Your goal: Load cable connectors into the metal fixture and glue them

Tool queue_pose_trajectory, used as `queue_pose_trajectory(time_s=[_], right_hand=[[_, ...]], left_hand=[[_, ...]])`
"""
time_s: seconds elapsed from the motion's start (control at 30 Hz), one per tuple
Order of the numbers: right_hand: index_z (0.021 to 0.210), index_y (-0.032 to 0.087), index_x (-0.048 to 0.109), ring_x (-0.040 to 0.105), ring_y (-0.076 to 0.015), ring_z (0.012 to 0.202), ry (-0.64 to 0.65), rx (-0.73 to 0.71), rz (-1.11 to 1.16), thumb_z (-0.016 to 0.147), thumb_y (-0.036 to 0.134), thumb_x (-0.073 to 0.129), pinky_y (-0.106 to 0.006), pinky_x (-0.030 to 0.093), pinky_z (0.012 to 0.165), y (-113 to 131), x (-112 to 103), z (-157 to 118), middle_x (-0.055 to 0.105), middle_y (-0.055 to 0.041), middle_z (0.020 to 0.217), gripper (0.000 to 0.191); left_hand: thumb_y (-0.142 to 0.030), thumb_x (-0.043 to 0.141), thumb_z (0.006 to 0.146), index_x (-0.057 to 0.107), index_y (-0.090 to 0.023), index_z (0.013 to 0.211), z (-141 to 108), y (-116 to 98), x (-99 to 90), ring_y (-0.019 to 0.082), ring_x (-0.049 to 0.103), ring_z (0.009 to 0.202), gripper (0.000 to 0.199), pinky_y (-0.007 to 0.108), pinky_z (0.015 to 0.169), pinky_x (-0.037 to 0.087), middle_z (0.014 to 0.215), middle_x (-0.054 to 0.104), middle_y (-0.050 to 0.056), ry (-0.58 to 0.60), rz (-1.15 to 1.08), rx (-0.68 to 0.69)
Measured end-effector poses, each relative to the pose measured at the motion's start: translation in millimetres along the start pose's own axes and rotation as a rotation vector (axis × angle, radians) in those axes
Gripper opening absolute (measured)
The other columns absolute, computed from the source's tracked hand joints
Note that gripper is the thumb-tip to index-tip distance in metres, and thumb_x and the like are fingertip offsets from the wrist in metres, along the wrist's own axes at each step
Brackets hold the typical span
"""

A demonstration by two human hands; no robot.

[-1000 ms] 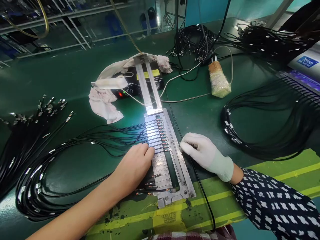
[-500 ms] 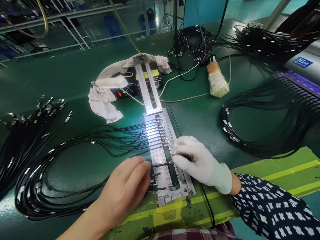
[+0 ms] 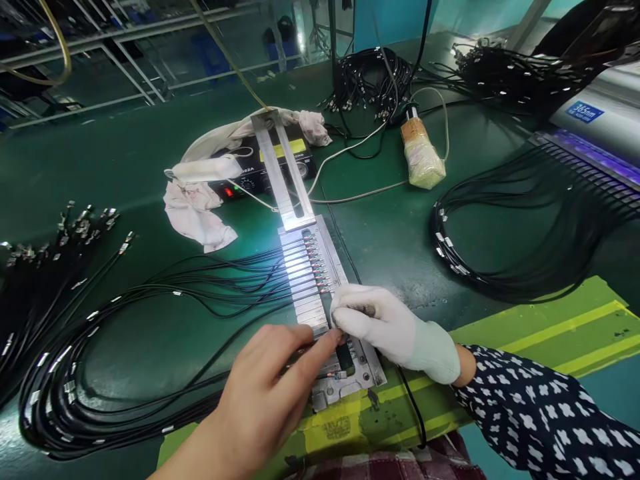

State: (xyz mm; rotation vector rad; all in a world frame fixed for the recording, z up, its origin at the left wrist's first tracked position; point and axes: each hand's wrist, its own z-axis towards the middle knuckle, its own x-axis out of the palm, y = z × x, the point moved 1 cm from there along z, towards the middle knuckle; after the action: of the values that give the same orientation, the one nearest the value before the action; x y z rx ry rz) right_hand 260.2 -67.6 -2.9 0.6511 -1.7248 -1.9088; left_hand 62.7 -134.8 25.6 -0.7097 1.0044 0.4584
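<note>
Black cables [image 3: 150, 288] left of the metal fixture [image 3: 307, 310] seem light, springy, best pinched behind their connectors [image 3: 314, 259]; whether the curled left hand [image 3: 270, 380] and right hand [image 3: 383, 327] over it grip any, I cannot tell.

Bare left hand [image 3: 275, 387] and white-gloved right hand [image 3: 395, 327], fingertips close together over slotted metal fixture [image 3: 326, 398], black cables [image 3: 43, 427] looped at left, green surface [image 3: 390, 230] beneath.

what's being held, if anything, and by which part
Cannot tell: the left hand and gloved right hand meet over the metal fixture, hiding any hold.
</note>
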Motion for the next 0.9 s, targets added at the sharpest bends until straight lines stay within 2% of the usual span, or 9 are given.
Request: queue_pose_trajectory(time_s=[0.23, 0.33, 0.5, 0.57, 0.63, 0.77, 0.9], right_hand=[[0.069, 0.018, 0.049, 0.046, -0.0136, 0.072, -0.011, -0.014, -0.032, 0.099, 0.027, 0.050, -0.027, 0.038, 0.068, 0, -1, 0, 0.047, 0.0015, 0.076, 0.031], [0.066, 0.018, 0.046, 0.046, -0.0132, 0.071, -0.037, -0.010, -0.089, 0.099, 0.026, 0.050, -0.027, 0.037, 0.067, 1, 0, 1, 0.046, 0.0021, 0.075, 0.034], [0.064, 0.019, 0.048, 0.049, -0.0147, 0.072, -0.133, 0.048, -0.399, 0.099, 0.024, 0.050, -0.029, 0.037, 0.070, -2, -10, 7, 0.050, 0.0018, 0.072, 0.035], [0.067, 0.019, 0.052, 0.051, -0.0165, 0.076, -0.171, 0.070, -0.541, 0.098, 0.026, 0.052, -0.031, 0.037, 0.073, -7, -21, 9, 0.054, 0.0007, 0.075, 0.031], [0.073, 0.020, 0.058, 0.053, -0.0181, 0.080, -0.204, 0.094, -0.610, 0.097, 0.028, 0.051, -0.032, 0.039, 0.076, -14, -34, 11, 0.058, -0.0009, 0.081, 0.027], [0.077, 0.021, 0.060, 0.055, -0.0191, 0.082, -0.260, 0.116, -0.574, 0.100, 0.028, 0.042, -0.033, 0.041, 0.078, -23, -51, 13, 0.059, -0.0025, 0.084, 0.031], [0.072, 0.021, 0.058, 0.054, -0.0192, 0.080, -0.256, 0.112, -0.599, 0.100, 0.028, 0.042, -0.033, 0.040, 0.076, -25, -51, 14, 0.059, -0.0023, 0.081, 0.032]], left_hand=[[0.003, 0.048, 0.088, 0.052, -0.008, 0.134, -1, 5, 4.7, 0.021, 0.052, 0.091, 0.047, 0.035, 0.076, 0.042, 0.105, 0.056, 0.014, 0.004, 0.085, 0.079], [0.003, 0.050, 0.088, 0.052, -0.010, 0.133, -3, 8, 7.3, 0.020, 0.053, 0.090, 0.046, 0.034, 0.077, 0.044, 0.106, 0.057, 0.013, 0.001, 0.054, 0.065], [-0.001, 0.052, 0.091, 0.053, -0.013, 0.128, -13, 27, 10.9, 0.016, 0.056, 0.099, 0.039, 0.026, 0.085, 0.047, 0.112, 0.058, 0.011, 0.000, -0.116, -0.143], [-0.003, 0.050, 0.093, 0.056, -0.015, 0.121, -17, 39, 12.7, 0.012, 0.057, 0.097, 0.031, 0.021, 0.083, 0.047, 0.107, 0.058, 0.007, 0.001, -0.192, -0.229], [-0.004, 0.047, 0.095, 0.057, -0.018, 0.119, -20, 51, 14.5, 0.010, 0.057, 0.091, 0.030, 0.017, 0.078, 0.047, 0.102, 0.057, 0.004, 0.013, -0.220, -0.255], [-0.005, 0.041, 0.096, 0.054, -0.019, 0.128, -22, 67, 16.4, 0.012, 0.058, 0.088, 0.037, 0.020, 0.076, 0.048, 0.102, 0.059, 0.005, 0.063, -0.126, -0.159], [-0.006, 0.039, 0.096, 0.056, -0.015, 0.124, -17, 71, 13.9, 0.015, 0.060, 0.085, 0.034, 0.023, 0.074, 0.050, 0.100, 0.063, 0.008, 0.089, 0.024, -0.084]])
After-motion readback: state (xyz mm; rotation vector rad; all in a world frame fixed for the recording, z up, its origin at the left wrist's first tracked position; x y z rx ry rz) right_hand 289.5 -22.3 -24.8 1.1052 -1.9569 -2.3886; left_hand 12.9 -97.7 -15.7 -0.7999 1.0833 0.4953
